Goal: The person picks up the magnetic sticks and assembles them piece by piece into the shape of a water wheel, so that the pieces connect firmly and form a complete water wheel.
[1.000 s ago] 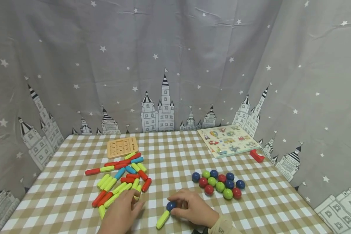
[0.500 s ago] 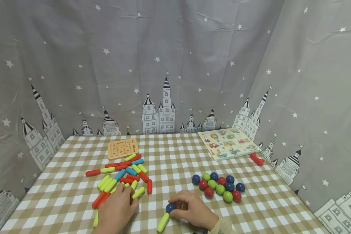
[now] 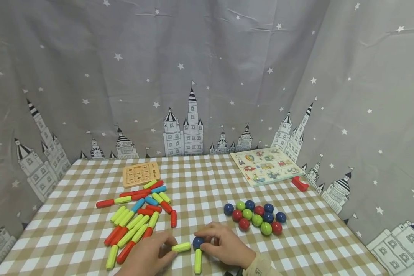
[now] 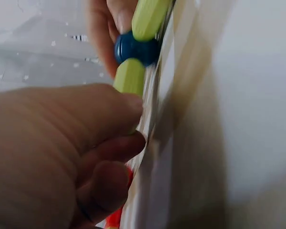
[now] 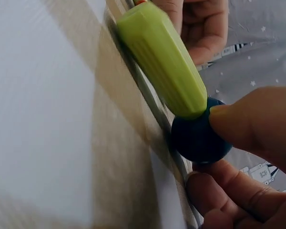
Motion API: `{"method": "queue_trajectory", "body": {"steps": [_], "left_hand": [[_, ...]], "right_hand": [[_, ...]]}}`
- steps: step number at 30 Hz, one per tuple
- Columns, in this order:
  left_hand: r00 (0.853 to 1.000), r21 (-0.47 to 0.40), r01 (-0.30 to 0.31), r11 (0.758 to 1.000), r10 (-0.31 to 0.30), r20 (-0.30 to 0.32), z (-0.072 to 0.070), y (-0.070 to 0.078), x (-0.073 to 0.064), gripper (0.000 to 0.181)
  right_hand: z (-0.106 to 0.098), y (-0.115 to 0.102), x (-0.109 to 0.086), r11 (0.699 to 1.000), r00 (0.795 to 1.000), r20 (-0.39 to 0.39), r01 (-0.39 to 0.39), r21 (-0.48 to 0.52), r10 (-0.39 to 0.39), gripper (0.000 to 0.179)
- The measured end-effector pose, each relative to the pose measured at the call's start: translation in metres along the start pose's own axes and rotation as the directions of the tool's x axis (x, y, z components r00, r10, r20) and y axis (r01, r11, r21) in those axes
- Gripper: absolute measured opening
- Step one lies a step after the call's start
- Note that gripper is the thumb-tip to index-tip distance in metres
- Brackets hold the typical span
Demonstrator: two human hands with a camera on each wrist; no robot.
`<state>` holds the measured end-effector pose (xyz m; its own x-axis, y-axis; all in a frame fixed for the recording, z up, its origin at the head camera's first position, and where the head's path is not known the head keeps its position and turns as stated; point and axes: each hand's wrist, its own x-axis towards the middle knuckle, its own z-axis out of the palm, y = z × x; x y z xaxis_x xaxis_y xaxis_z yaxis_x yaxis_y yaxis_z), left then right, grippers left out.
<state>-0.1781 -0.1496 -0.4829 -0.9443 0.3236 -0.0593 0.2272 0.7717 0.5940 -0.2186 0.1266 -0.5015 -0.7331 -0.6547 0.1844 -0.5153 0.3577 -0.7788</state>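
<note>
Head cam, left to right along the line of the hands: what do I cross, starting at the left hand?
Left hand → yellow-green stick in its pinch → dark blue ball → right hand gripping that ball → beige sleeve.

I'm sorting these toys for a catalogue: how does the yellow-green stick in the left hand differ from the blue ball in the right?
Colour: the stick is yellow-green, the ball dark blue.
Shape: the stick is long with flat-sided faces; the ball is round.
Hold: the stick is in the grip of the left hand, the ball in that of the right hand.
Shared: each looks plain-coloured.
</note>
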Motion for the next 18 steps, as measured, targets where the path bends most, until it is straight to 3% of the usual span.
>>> {"method": "queue_trajectory", "body": {"steps": [7, 9, 11, 14, 16, 18], "left_hand": [[0.997, -0.102, 0.040, 0.994, -0.033, 0.076, 0.005, 0.004, 0.000, 0.029], [0.999, -0.121, 0.045, 0.992, -0.042, 0.029, 0.005, 0.005, 0.001, 0.031], [0.994, -0.102, 0.080, 0.992, -0.087, -0.069, 0.004, 0.007, 0.005, 0.028], [0.963, -0.015, 0.136, 0.991, -0.136, -0.234, 0.002, 0.008, 0.018, 0.024], [0.952, 0.077, 0.167, 0.983, -0.140, -0.273, 0.002, 0.009, 0.026, 0.032], [0.959, 0.176, 0.147, 0.973, -0.096, -0.266, 0.002, 0.008, 0.031, 0.040]], "right_hand": [[0.003, -0.002, 0.001, 0.997, 0.997, -0.042, -0.069, -0.016, 0.069, 0.035], [0.003, -0.002, 0.001, 0.995, 0.993, -0.060, -0.103, -0.015, 0.102, 0.036], [0.004, -0.003, 0.002, 0.993, 0.991, -0.063, -0.118, -0.009, 0.117, 0.034], [0.003, -0.003, 0.002, 0.994, 0.993, -0.051, -0.108, 0.005, 0.108, 0.032], [0.004, -0.003, 0.002, 0.996, 0.995, -0.044, -0.090, 0.015, 0.091, 0.031], [0.006, -0.003, 0.002, 0.997, 0.996, -0.038, -0.077, 0.030, 0.078, 0.031]]}}
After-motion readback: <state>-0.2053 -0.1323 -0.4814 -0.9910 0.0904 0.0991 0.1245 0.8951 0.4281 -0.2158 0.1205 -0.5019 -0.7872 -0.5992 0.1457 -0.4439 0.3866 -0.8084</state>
